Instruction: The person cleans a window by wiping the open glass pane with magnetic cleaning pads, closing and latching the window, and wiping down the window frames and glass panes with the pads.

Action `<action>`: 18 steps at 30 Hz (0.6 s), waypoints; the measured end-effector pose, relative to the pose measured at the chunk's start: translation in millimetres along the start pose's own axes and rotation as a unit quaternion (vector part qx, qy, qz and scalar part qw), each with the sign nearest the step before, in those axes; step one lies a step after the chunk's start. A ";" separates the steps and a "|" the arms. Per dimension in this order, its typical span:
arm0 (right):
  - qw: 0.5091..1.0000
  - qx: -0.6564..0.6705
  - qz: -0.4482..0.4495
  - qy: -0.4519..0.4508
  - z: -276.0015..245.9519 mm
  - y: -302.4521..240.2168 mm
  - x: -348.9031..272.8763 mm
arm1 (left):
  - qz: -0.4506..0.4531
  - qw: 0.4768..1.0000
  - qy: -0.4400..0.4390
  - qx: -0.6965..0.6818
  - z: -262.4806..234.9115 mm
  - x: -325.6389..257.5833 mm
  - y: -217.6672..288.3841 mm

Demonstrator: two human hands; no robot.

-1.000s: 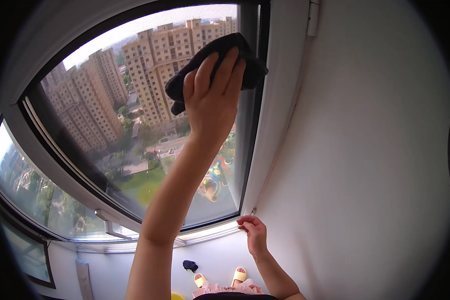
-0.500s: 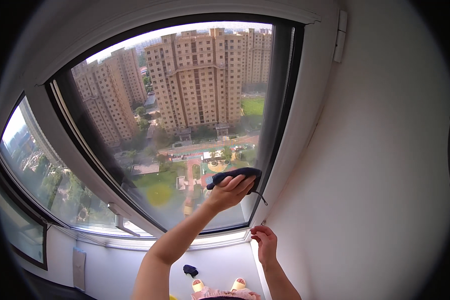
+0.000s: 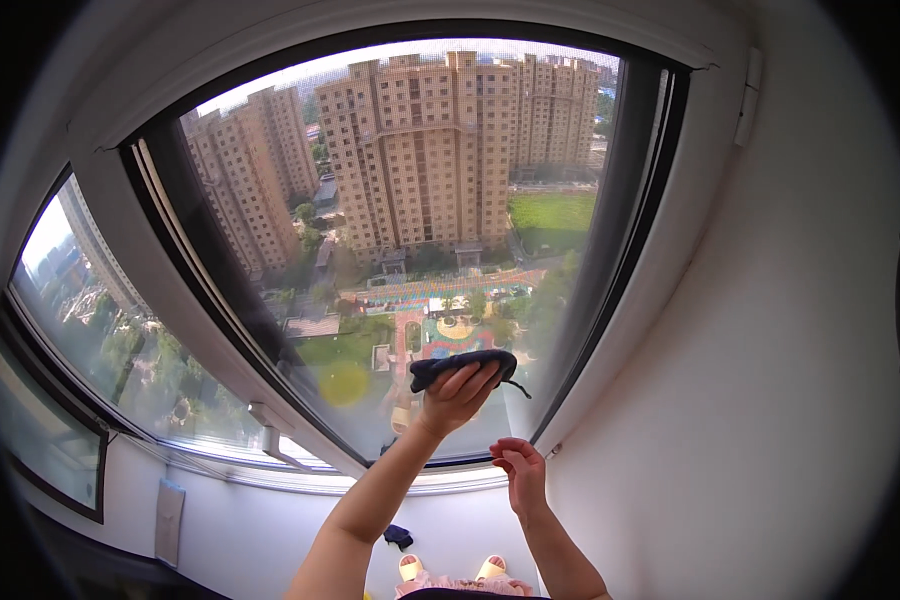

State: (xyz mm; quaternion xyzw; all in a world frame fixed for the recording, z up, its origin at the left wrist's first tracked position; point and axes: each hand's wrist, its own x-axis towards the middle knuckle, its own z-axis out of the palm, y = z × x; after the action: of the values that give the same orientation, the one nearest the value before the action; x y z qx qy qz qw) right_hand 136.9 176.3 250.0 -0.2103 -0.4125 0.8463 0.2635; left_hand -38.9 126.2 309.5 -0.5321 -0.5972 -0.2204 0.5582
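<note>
My left hand point(image 3: 457, 397) is closed around a dark navy cloth point(image 3: 475, 369), pressed toward the lower part of the window pane point(image 3: 440, 410). A thin cord or loop hangs from the cloth's right end. My right hand point(image 3: 523, 478) is raised near the lower right corner of the window frame, below and right of the cloth. Its fingers are loosely bent and apart, with nothing visible in them. Another dark cloth-like bundle point(image 3: 398, 537) lies below, near my feet in pale yellow slippers point(image 3: 491, 568).
A white window handle point(image 3: 275, 440) sticks out at the frame's lower left. A side window point(image 3: 110, 340) stands farther left, with a dark-framed panel point(image 3: 50, 425) beside it. A white wall point(image 3: 770, 380) rises close on my right. A flat grey piece point(image 3: 170, 520) leans at the lower left.
My left hand and the cloth have moved left across the pane relative to the window's right edge. My right hand stays near the frame's lower right corner. The view has shifted.
</note>
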 end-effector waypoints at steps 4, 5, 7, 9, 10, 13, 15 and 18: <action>0.999 -0.045 0.025 0.016 10.9 10.8 -9.7 | 0.060 0.988 -0.121 -0.071 -4.4 -88.0 -6.2; 0.998 -0.051 0.034 0.021 9.0 12.2 -12.2 | 0.057 0.980 -0.146 -0.123 -10.3 -75.0 -11.9; 0.998 -0.054 0.039 0.020 7.6 16.7 -17.2 | 0.078 0.982 -0.126 -0.114 -24.2 -44.1 -31.5; 0.998 -0.051 0.036 0.010 4.5 24.4 -11.7 | 0.113 0.990 -0.070 -0.057 -38.8 9.2 -61.1; 0.998 -0.051 0.038 0.005 10.4 28.2 -11.2 | 0.125 0.991 -0.045 -0.032 -51.1 39.1 -78.7; 0.997 -0.053 0.055 -0.025 25.0 39.4 -8.4 | 0.092 0.994 0.052 -0.007 -93.5 145.1 -141.1; 0.996 -0.054 0.056 -0.033 33.3 43.4 -3.3 | 0.042 0.986 0.153 0.059 -123.5 201.2 -177.2; 0.996 -0.052 0.060 -0.035 45.9 46.0 1.6 | 0.012 0.984 0.171 0.046 -120.5 198.6 -177.4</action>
State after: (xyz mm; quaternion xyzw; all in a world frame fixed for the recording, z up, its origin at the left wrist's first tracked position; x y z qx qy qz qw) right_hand 96.8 126.4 238.7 -0.2180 -0.4515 0.8450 0.1861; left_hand -105.6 40.5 580.8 -0.4678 -0.4959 -0.2735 0.6786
